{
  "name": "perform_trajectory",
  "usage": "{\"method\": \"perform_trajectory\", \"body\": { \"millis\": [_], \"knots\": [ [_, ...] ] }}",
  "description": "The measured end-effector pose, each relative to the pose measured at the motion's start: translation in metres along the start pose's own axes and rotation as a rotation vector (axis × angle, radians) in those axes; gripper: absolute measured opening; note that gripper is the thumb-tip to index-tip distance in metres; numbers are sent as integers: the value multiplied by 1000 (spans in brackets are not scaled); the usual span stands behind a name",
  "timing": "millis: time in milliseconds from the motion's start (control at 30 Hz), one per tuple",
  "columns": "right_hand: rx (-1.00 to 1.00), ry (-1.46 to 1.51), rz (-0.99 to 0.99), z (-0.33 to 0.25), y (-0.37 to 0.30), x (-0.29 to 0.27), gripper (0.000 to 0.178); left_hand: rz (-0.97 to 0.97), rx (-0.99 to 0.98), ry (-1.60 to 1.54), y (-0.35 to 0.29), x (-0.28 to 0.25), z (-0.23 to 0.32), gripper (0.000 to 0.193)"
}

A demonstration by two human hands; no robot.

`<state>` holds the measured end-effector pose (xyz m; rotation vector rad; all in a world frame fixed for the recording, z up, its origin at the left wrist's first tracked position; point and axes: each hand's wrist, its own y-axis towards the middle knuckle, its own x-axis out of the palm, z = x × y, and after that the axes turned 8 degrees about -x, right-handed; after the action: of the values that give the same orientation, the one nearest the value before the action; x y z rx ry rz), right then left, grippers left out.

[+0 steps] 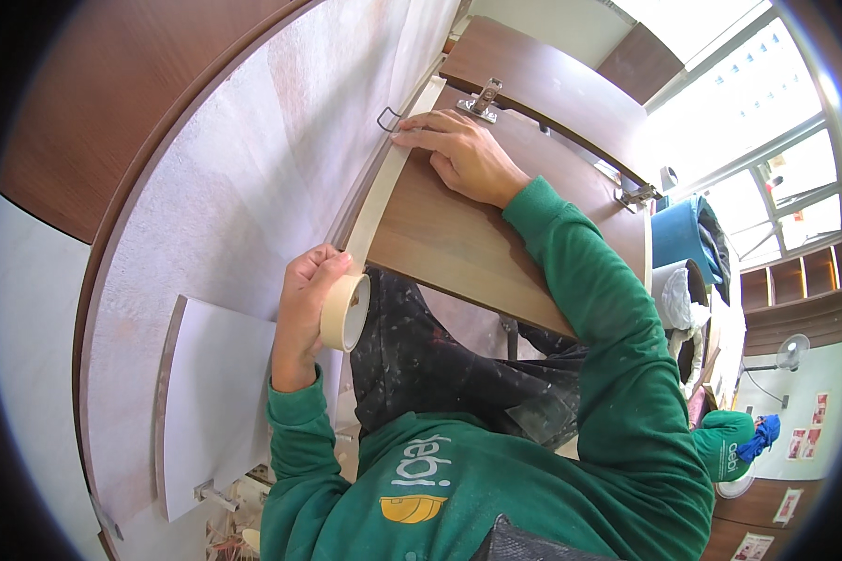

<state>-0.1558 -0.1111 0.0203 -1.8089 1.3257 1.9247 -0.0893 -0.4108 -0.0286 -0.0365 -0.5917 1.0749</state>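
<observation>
My left hand [307, 294] grips a roll of cream masking tape [332, 318] beside the near end of a brown wooden panel [477, 220]. A pale strip of tape [376, 201] runs along the panel's left edge. My right hand [468, 154] rests on the panel's far left part, its fingers stretched out and fingertips touching the strip. A thin dark wire handle [388, 120] sticks out beside those fingertips. Just beyond the hand is a metal cabinet hinge [480, 101], and a second hinge [636, 196] sits at the panel's far right corner.
A plastered wall [225, 187] stands close on my left, with a white board [217, 402] leaning by it. Another brown panel [552, 84] lies beyond the hinges. At right are a blue bin [675, 238], a lined bucket [674, 290] and a person in green [725, 444].
</observation>
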Motion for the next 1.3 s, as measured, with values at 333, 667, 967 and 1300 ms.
{"method": "perform_trajectory", "body": {
  "millis": [333, 667, 967, 1300],
  "knots": [
    [-19, -8, 60, 5, 0, 3, 43, 7, 0, 32, 0, 0, 3, 23],
    [-23, -6, 63, 9, -2, 6, 45, 8, 18, 45, 1, -3, 8, 24],
    [-18, -4, 63, 9, -2, 7, 45, 6, 24, 39, 3, -4, 5, 23],
    [-11, -1, 39, 6, -1, 5, 49, 19, 12, 40, 4, -6, 2, 23]
  ]
}}
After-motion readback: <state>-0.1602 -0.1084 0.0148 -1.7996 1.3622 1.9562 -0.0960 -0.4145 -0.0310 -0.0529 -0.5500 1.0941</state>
